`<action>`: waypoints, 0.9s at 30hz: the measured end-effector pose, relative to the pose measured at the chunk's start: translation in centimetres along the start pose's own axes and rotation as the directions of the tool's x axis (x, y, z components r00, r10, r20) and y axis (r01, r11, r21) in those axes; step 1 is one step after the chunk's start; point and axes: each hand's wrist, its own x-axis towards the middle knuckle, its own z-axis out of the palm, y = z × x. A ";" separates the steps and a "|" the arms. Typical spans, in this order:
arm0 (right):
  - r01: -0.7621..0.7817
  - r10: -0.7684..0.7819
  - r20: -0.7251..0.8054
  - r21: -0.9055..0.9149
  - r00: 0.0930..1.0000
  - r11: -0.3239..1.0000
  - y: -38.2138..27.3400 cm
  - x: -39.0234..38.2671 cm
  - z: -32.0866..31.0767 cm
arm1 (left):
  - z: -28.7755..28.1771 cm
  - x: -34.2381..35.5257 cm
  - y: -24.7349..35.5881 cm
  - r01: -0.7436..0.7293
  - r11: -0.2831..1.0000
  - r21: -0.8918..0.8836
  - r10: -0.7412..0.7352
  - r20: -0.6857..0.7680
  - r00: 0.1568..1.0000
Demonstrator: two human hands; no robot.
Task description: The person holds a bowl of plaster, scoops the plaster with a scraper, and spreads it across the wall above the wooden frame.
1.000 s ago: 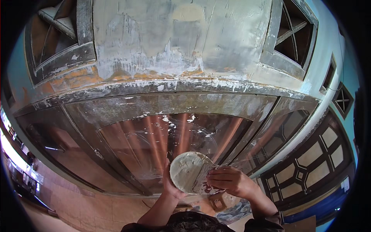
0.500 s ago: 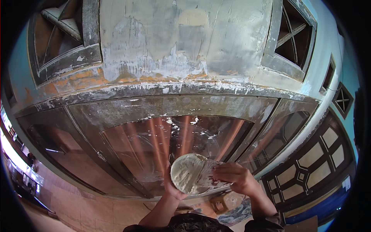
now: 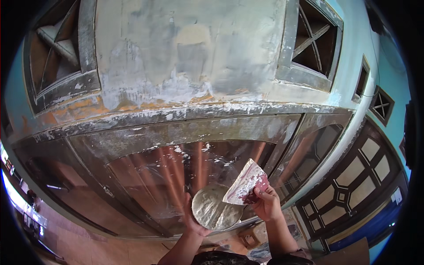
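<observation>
My left hand (image 3: pixel 192 221) is closed round the side of a round container (image 3: pixel 214 210) of creamy white paste, with ridged tracks across the paste. My right hand (image 3: pixel 267 198) grips a flat red scraper (image 3: pixel 247 181), heavily smeared with white, its lower left corner at the container's upper right rim. Beyond both hands stands a weathered dark door (image 3: pixel 123 145) with an arched glass pane (image 3: pixel 168 172), speckled with white flakes, and reddish curtains behind it.
Above are a patched wall (image 3: pixel 185 62) and crossed-bar vent openings (image 3: pixel 311 42). At right are a paneled door (image 3: pixel 353 185), turquoise wall (image 3: pixel 393 84) and white pipe (image 3: pixel 344 150). Below are a tiled floor (image 3: pixel 110 247) and a brown block (image 3: pixel 249 238).
My right hand has turned and raised the scraper from lying across the paste to standing tilted at the rim. The container sits slightly lower in the picture, and the view has shifted slightly.
</observation>
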 end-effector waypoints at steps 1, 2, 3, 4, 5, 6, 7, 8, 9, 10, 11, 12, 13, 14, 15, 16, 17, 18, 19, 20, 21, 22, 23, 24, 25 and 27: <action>0.017 -0.017 -0.004 -0.001 1.000 1.000 -0.5 0.0 -0.3 | 0.5 0.2 -0.2 -0.007 1.000 0.027 0.007 -0.004 1.000; 0.032 -0.031 0.030 -0.034 0.999 0.999 -1.1 0.0 -0.6 | 0.6 0.1 -0.4 -0.039 0.999 0.036 0.041 -0.065 0.997; 0.043 -0.039 0.067 -0.064 0.997 0.997 -1.5 0.1 -0.8 | 0.1 -0.1 -0.3 -0.027 0.999 0.040 0.029 -0.061 0.998; 0.097 -0.093 0.063 -0.067 0.994 0.993 -2.3 0.2 -0.2 | -0.5 -0.2 -0.2 -0.035 0.998 0.055 0.038 -0.057 0.998; 0.110 -0.106 0.061 -0.065 0.992 0.992 -2.9 0.4 -0.1 | -0.9 -0.1 0.0 -0.043 0.997 0.069 0.047 -0.052 0.998; 0.126 -0.111 0.115 -0.133 0.987 0.983 -3.4 0.5 -0.1 | -0.2 0.1 -0.2 -0.022 1.000 0.018 0.022 0.000 1.000; 0.149 -0.116 0.167 -0.200 0.979 0.968 -4.1 0.5 -0.1 | 0.0 0.2 -0.5 -0.009 1.000 0.020 0.009 0.003 1.000; 0.149 -0.119 0.185 -0.157 0.975 0.976 -4.7 0.4 0.1 | 0.2 0.4 -0.9 -0.020 0.999 0.031 0.020 -0.016 1.000; 0.159 -0.130 0.184 -0.157 0.974 0.975 -4.7 0.3 -0.1 | 0.3 0.6 -1.2 -0.031 0.999 0.043 0.033 -0.035 0.999; 0.157 -0.123 0.192 -0.178 0.974 0.971 -4.4 0.4 -0.2 | 0.4 0.8 -1.4 -0.029 0.997 0.067 0.033 -0.050 0.998; 0.155 -0.115 0.200 -0.199 0.973 0.968 -4.3 0.5 -0.3 | -0.1 1.0 -1.6 -0.019 0.997 0.070 0.022 -0.044 0.999; 0.139 -0.106 0.184 -0.174 0.977 0.975 -4.7 0.3 0.0 | -0.8 1.1 -1.8 -0.028 0.996 0.081 0.033 -0.060 0.998; 0.152 -0.119 0.184 -0.176 0.976 0.973 -4.9 0.3 -0.2 | -0.9 1.5 -2.1 -0.037 0.995 0.091 0.043 -0.074 0.996; 0.149 -0.133 0.164 -0.088 0.977 0.985 -4.9 0.3 -0.7 | -0.9 1.8 -2.5 -0.004 0.998 0.065 0.007 -0.044 0.999; 0.147 -0.146 0.144 0.002 0.979 0.989 -5.0 0.2 -1.2 | -0.9 2.1 -2.8 0.008 0.998 0.066 -0.006 -0.038 0.999; 0.123 -0.124 0.119 0.015 0.985 0.992 -5.1 0.2 -1.7 | -1.0 2.4 -3.1 0.009 0.998 0.069 -0.005 -0.065 0.998; 0.136 -0.137 0.116 0.013 0.984 0.991 -5.4 0.3 -1.8 | -1.1 3.0 -3.5 0.010 0.997 0.072 -0.003 -0.093 0.996; 0.101 -0.106 0.077 0.072 0.991 0.992 -5.4 0.3 -1.9 | -1.2 3.4 -4.0 0.009 0.998 0.058 -0.006 -0.045 0.999; 0.069 -0.075 0.037 0.132 0.997 0.989 -5.7 0.2 -2.0 | -1.3 3.8 -4.4 0.018 0.998 0.058 -0.015 -0.046 0.999; 0.048 -0.057 0.050 0.162 0.997 0.986 -5.8 0.4 -2.8 | -1.6 4.1 -4.8 0.019 0.999 0.040 -0.018 -0.032 0.999; 0.055 -0.063 0.046 0.163 0.997 0.985 -6.1 0.3 -3.0 | -1.7 4.5 -5.2 0.021 1.000 0.022 -0.020 -0.019 1.000; 0.007 -0.011 0.022 0.188 1.000 0.982 -6.5 0.3 -3.0 | -1.5 5.0 -5.6 0.027 0.999 0.023 -0.027 -0.018 0.999; -0.040 0.042 -0.001 0.213 0.999 0.976 -6.9 0.3 -3.2 | -1.2 5.3 -5.9 0.040 0.998 0.040 -0.038 -0.034 0.999; -0.058 0.049 0.044 0.215 0.998 0.975 -7.1 0.5 -3.9 | -0.8 5.7 -6.4 0.052 0.997 0.057 -0.049 -0.050 0.998; -0.056 0.048 0.044 0.216 0.998 0.975 -7.5 0.6 -4.2 | -0.6 6.0 -6.7 0.053 0.997 0.058 -0.050 -0.050 0.997; -0.018 0.008 0.055 0.183 0.998 0.983 -8.3 0.7 -4.6 | -0.1 6.9 -7.4 0.031 0.998 0.053 -0.029 -0.040 0.999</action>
